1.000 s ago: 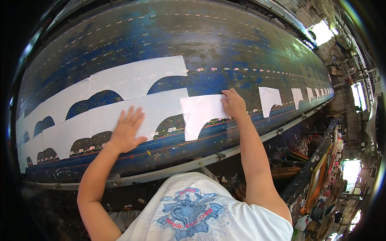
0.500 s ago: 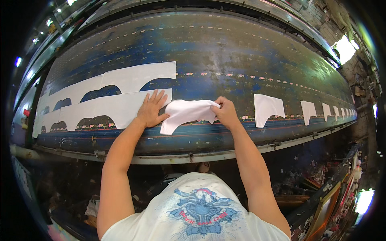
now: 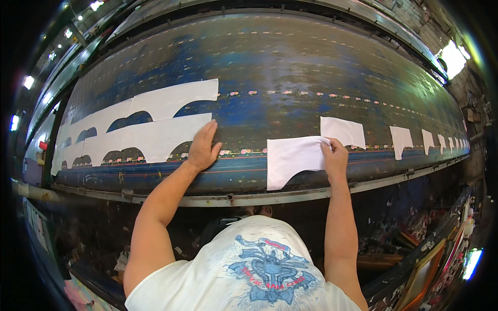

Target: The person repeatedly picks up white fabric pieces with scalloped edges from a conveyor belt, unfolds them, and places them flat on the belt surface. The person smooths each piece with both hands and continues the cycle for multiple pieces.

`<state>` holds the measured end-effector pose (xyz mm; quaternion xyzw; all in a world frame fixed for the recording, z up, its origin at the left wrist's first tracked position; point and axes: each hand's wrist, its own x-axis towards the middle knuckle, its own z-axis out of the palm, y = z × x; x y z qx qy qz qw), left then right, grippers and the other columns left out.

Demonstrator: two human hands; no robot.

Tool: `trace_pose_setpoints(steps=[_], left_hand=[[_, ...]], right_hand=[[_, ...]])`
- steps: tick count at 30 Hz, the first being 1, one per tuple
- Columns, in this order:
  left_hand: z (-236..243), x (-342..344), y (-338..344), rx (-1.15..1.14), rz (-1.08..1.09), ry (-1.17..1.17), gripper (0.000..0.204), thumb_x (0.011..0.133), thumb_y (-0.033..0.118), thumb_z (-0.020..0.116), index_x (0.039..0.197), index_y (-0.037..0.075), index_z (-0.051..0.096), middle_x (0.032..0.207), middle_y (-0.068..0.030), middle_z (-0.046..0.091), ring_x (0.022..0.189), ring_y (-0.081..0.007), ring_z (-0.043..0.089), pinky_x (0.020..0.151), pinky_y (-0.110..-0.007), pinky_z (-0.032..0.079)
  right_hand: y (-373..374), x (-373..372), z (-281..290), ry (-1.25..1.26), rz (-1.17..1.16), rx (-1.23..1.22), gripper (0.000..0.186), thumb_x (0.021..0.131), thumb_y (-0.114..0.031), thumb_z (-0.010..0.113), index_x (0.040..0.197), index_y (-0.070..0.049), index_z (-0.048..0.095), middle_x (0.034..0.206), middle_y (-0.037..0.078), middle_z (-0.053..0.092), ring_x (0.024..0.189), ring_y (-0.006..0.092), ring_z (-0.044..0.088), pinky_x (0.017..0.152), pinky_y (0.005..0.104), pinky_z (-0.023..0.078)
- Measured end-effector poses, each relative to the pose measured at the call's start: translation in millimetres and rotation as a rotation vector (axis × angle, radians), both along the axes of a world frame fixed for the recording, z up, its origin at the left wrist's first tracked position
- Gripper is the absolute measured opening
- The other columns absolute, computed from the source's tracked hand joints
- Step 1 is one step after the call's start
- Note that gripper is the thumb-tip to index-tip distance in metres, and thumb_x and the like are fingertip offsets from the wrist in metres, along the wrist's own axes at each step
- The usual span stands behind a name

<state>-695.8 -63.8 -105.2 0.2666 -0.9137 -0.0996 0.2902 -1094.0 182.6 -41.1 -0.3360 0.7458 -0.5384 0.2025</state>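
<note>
My right hand point(image 3: 334, 158) pinches the right edge of a white cut fabric piece point(image 3: 290, 155), which has a curved notch along its lower side. That piece hangs over the near side of the long table point(image 3: 259, 114) and partly covers another white fabric piece point(image 3: 345, 130) lying behind it. My left hand point(image 3: 204, 147) rests with fingers stretched out on the right end of a near row of white fabric pieces point(image 3: 145, 136) laid edge to edge. Beyond it lies a second row of white pieces point(image 3: 171, 96), also with curved cut-outs.
Several small white pieces point(image 3: 401, 140) lie spaced along the near edge toward the right. Small pink printed marks run in lines over the dark, blue-stained surface. A pale metal rail point(image 3: 249, 199) borders the table. Wooden frames point(image 3: 425, 264) and scraps sit below right.
My right hand has carried its fabric piece right and nearer, away from the left hand, and the piece is now spread out more. The left hand stays by the near row's end.
</note>
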Motion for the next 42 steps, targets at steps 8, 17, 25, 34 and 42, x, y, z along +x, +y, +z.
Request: trace_pose_setpoints(steps=[8,17,25,34,42], left_hand=[[12,28,-39,-0.046,-0.005,-0.149,0.012,0.088,0.011,0.080,0.093,0.002,0.074,0.100,-0.0141,0.070,0.097,-0.0355,0.066,0.086,-0.048,0.056],[24,31,-66,0.808,0.172,-0.043,0.018,0.097,0.011,0.066,0.108,-0.001,0.074,0.102,-0.0151,0.080,0.093,-0.0343,0.074,0.086,-0.041,0.059],[7,59,-46,0.115,0.012,-0.311,0.072,0.105,0.042,0.067,0.161,0.001,0.051,0.170,-0.0204,0.045,0.157,-0.0412,0.039,0.132,-0.054,0.028],[33,-6,-7,0.334,-0.142,-0.348,0.079,0.097,0.042,0.078,0.162,0.005,0.050,0.174,-0.0205,0.039,0.164,-0.0424,0.030,0.135,-0.057,0.024],[58,-156,49,0.538,-0.544,-0.019,0.041,0.088,0.017,0.085,0.127,0.008,0.076,0.132,-0.0184,0.074,0.126,-0.0399,0.067,0.108,-0.049,0.052]], right_hand=[[-7,-15,-22,0.039,0.027,0.163,0.024,0.102,-0.001,0.069,0.124,0.005,0.075,0.104,0.004,0.078,0.093,0.0097,0.069,0.084,0.0270,0.054],[-14,-4,-37,0.025,-0.034,0.285,0.025,0.100,-0.001,0.069,0.123,0.007,0.074,0.102,0.007,0.078,0.090,0.0122,0.069,0.082,0.0297,0.054],[-1,-3,-56,-0.011,-0.050,0.289,0.028,0.100,-0.002,0.069,0.127,0.006,0.073,0.107,0.010,0.079,0.094,0.0136,0.072,0.084,0.0308,0.056],[-19,44,2,-0.199,0.200,0.019,0.044,0.097,0.009,0.067,0.141,0.003,0.069,0.120,0.009,0.078,0.104,0.0120,0.072,0.093,0.0275,0.057],[7,30,80,-0.381,0.564,-0.033,0.045,0.096,0.012,0.067,0.140,0.003,0.071,0.124,0.007,0.075,0.112,0.0112,0.069,0.098,0.0269,0.055]])
